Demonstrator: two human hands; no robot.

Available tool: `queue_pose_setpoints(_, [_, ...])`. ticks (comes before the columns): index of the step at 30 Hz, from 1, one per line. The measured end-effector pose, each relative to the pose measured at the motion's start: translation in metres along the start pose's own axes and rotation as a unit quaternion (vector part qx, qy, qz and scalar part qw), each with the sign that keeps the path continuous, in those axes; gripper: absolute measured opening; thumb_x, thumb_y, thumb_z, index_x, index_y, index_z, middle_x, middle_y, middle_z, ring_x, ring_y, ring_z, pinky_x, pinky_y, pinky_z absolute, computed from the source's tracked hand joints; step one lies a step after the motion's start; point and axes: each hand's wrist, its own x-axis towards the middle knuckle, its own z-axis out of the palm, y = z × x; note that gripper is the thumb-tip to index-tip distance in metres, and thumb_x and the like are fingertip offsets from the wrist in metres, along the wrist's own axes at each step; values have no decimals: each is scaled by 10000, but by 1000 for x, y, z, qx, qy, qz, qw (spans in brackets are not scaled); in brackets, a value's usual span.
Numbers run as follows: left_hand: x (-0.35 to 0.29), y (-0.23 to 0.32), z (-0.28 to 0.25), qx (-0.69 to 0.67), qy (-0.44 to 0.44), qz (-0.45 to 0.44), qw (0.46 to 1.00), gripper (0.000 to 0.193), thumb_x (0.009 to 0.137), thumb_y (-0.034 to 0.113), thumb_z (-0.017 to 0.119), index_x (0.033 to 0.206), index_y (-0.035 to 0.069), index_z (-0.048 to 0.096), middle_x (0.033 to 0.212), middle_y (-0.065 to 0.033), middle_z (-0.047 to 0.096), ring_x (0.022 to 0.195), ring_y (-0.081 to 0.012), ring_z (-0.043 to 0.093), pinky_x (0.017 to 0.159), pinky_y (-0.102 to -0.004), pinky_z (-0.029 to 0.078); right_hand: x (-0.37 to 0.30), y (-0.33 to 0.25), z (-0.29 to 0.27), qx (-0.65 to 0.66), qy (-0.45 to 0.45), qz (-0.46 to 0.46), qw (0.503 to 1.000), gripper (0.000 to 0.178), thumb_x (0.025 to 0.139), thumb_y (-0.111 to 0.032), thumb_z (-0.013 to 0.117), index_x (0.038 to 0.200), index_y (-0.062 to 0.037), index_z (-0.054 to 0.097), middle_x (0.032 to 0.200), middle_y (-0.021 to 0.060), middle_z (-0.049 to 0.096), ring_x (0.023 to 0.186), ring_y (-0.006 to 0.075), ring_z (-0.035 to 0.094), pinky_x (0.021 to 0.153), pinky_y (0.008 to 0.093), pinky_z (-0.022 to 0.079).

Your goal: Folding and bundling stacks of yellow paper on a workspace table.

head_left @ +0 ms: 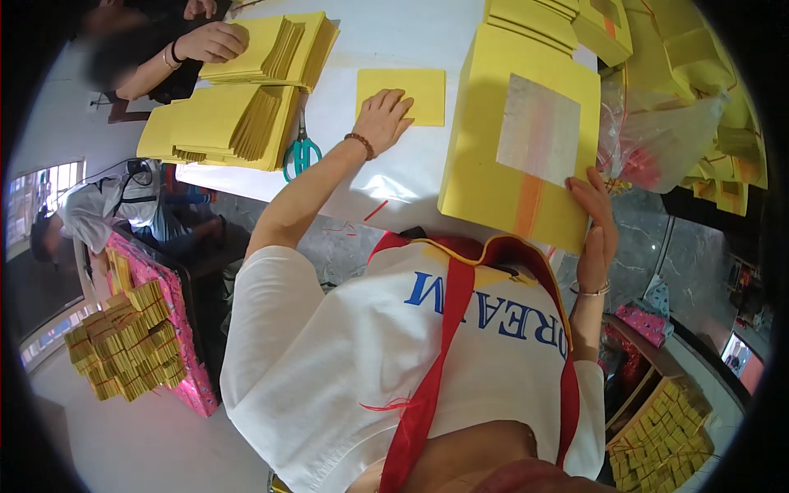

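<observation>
My left hand [382,123], with a beaded bracelet at the wrist, lies flat with its fingers stretched out on a yellow paper sheet [427,94] on the white table. Whether more sheets lie under it I cannot tell. To the right stands a tall block of yellow paper [477,156]; its top bears a pale silvery square [538,127] and an orange stripe. My right hand [598,222] rests along the block's near right edge, fingers extended against its side, not wrapped round it. Teal-handled scissors [302,154] lie left of my left forearm.
Folded yellow paper stacks [205,123] fill the table's left end, where another person's hand [212,41] rests on one. More yellow bundles and a clear plastic bag [666,140] are at the right. Tied yellow bundles [131,337] sit on a pink-covered surface at lower left.
</observation>
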Motion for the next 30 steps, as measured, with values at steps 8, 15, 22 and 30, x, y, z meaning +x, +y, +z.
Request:
queue_pose_setpoints(8, [31,5,-49,2,36,73,997,202,833,186,529,1011,101,573,1079,-132,529,986,-308,501,814,-431,404,11,-1,-7,-13,18,-46,999,477,895,-376,341,1060,-16,605,1128,146,577,1222,324,401,1011,411,282])
queue_pose_setpoints(15, [55,113,-187,-253,101,201,941,245,744,155,633,967,56,609,893,-99,586,805,-273,554,729,-370,454,9,6,-5,15,-14,-33,999,350,903,-225,369,990,-9,630,1110,121,590,1218,313,406,1000,392,302])
queue_pose_setpoints(22, [34,147,-193,-172,3,307,936,297,702,227,666,925,38,613,876,-81,564,778,-241,530,650,-337,431,6,10,0,45,6,-26,999,338,912,-212,381,978,-1,636,1097,120,597,1218,305,405,1003,388,307])
queue_pose_setpoints(30, [34,157,-201,-131,-4,321,938,230,700,170,672,885,42,625,820,-72,569,736,-231,545,622,-319,443,4,12,2,61,20,-26,998,346,927,-215,372,976,0,638,1095,121,597,1220,295,401,1000,382,309])
